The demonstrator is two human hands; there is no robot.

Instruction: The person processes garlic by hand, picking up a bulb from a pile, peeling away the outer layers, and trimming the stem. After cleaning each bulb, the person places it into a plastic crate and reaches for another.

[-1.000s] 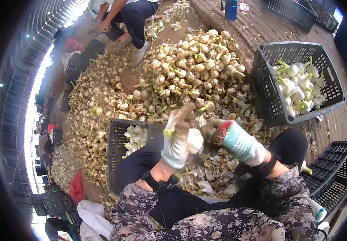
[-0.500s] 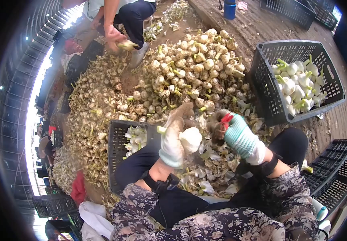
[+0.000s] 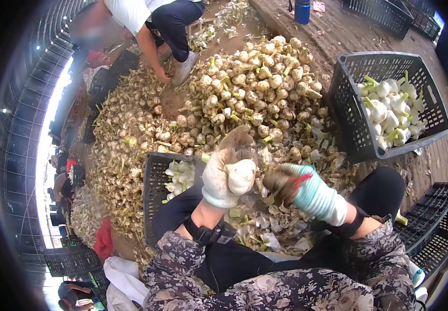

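Left fingers: closed around a peeled white garlic bulb, which is gripped against the palm of the gloved left hand.
Garlic bulb: held up above the lap, just in front of the near edge of the garlic pile.
Right fingers: curled shut on the teal-gloved right hand, just beside the bulb; a red strip is seen at them, and whether it is held cannot be told.
Below the hands: loose skins are strewn on the ground between the knees.
Left knee: a black crate with a few peeled bulbs is set beside it.
Ahead: an unpeeled garlic pile is heaped on the ground.
Right of pile: a tilted black crate is part filled with white bulbs.
Far edge of pile: another person's hand is lowered to the garlic.
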